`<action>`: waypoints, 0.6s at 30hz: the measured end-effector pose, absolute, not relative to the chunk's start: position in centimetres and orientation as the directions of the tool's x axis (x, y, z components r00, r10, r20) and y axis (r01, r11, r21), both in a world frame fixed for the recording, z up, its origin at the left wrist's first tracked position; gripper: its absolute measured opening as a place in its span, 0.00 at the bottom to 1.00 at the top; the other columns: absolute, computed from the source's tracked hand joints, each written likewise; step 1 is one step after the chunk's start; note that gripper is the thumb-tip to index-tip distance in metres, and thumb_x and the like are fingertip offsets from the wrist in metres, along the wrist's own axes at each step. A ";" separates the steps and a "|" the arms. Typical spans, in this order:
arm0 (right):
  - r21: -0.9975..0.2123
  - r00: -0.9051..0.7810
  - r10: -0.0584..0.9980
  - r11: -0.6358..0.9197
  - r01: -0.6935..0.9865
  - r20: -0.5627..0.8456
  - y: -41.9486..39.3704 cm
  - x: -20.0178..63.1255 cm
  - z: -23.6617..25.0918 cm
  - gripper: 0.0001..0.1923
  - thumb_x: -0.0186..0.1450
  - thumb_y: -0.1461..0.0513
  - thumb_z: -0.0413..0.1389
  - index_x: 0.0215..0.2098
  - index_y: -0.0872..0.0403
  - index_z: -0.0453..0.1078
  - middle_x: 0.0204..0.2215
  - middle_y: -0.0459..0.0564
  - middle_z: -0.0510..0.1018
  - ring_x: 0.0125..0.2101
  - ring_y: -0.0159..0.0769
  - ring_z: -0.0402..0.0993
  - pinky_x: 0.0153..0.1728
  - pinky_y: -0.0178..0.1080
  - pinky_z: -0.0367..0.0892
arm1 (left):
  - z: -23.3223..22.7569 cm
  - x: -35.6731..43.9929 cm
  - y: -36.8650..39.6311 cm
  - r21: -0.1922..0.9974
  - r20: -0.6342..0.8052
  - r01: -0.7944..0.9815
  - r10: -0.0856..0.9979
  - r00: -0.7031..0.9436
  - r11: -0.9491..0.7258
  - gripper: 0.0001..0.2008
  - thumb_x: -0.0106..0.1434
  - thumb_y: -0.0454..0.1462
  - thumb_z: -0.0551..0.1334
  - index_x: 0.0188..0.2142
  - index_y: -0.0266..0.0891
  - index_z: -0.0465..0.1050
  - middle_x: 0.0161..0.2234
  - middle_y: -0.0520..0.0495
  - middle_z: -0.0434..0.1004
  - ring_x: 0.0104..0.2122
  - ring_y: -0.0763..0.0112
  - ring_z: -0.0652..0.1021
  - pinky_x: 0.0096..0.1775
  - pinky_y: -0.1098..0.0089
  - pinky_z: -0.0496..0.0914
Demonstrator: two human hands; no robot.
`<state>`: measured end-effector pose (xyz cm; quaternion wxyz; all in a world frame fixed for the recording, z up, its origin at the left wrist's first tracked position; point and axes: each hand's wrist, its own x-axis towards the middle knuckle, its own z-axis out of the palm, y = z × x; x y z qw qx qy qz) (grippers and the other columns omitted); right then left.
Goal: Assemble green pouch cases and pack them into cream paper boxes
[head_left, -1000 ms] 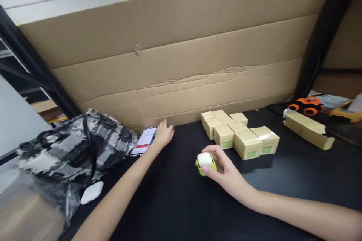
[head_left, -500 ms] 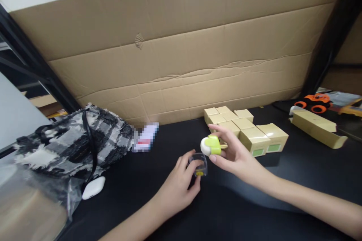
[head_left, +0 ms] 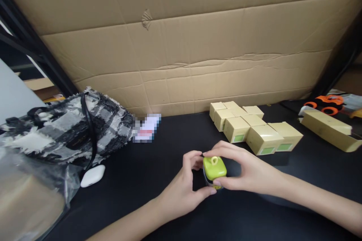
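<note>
From the head camera, both hands meet just below the middle of the frame over a black tabletop [head_left: 283, 226]. Between them sits a small lime-green object [head_left: 214, 167] with a little loop on its top face, and a darker, seemingly clear piece shows just beneath it; what that lower piece is cannot be told for sure. The right hand [head_left: 249, 173] comes in from the lower right and closes narrowly on the green object, fingers arched over its far side and thumb under its near edge. The left hand [head_left: 183, 192] comes from the lower left, thumb touching the base at the lower edge and fingers curled near the object's left side, so it pinches or steadies from that side rather than gripping fully. The object lies squarely between the two grips, its loop facing up toward the camera, its longer side running roughly from upper left to lower right; the right hand covers more of it and is the nearer holder. Toward the right of centre, well apart from the hands, stands a cluster of small tan boxes [head_left: 254, 130] with green labels. At far right lie a longer tan box [head_left: 328, 130] and an orange toy vehicle [head_left: 325, 103]. At left sit a black-and-white fabric bag [head_left: 65, 128], a white case [head_left: 92, 176] just beside it, and a blurred phone [head_left: 147, 128]. A cardboard sheet [head_left: 198, 45] fills the upper frame.
</note>
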<state>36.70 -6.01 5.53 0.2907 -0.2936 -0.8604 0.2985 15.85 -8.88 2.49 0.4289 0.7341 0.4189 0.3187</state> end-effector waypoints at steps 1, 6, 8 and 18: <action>-0.668 -0.665 0.677 0.656 0.351 0.315 -6.1 36.7 5.6 0.21 0.57 0.66 0.61 0.49 0.52 0.68 0.40 0.49 0.71 0.41 0.37 0.71 0.43 0.39 0.67 | 2.5 15.8 -8.9 0.895 0.109 0.344 0.889 0.445 -0.282 0.31 0.59 0.41 0.66 0.53 0.43 0.48 0.52 0.40 0.64 0.51 0.59 0.69 0.56 0.54 0.61; -0.643 -0.697 0.670 0.656 0.396 0.255 -6.0 36.8 5.9 0.21 0.59 0.61 0.62 0.50 0.51 0.67 0.41 0.48 0.72 0.42 0.37 0.71 0.43 0.37 0.67 | 2.3 15.7 -8.9 0.877 0.112 0.375 0.888 0.445 -0.299 0.29 0.60 0.41 0.64 0.53 0.43 0.49 0.52 0.40 0.63 0.51 0.59 0.70 0.56 0.54 0.62; -0.613 -0.715 0.655 0.676 0.410 0.244 -6.0 36.9 5.7 0.22 0.60 0.58 0.63 0.51 0.51 0.67 0.41 0.49 0.72 0.43 0.38 0.70 0.44 0.38 0.67 | 2.2 15.7 -8.9 0.867 0.119 0.387 0.884 0.452 -0.314 0.29 0.60 0.40 0.64 0.53 0.44 0.49 0.51 0.41 0.64 0.51 0.60 0.70 0.55 0.55 0.63; -0.569 -0.689 0.672 0.689 0.448 0.271 -6.3 36.5 6.4 0.22 0.59 0.56 0.62 0.51 0.52 0.67 0.48 0.53 0.68 0.45 0.41 0.71 0.46 0.41 0.68 | 1.7 15.4 -8.7 0.759 0.278 0.401 0.813 0.512 -0.513 0.30 0.61 0.35 0.62 0.56 0.52 0.47 0.52 0.47 0.63 0.50 0.64 0.71 0.54 0.59 0.67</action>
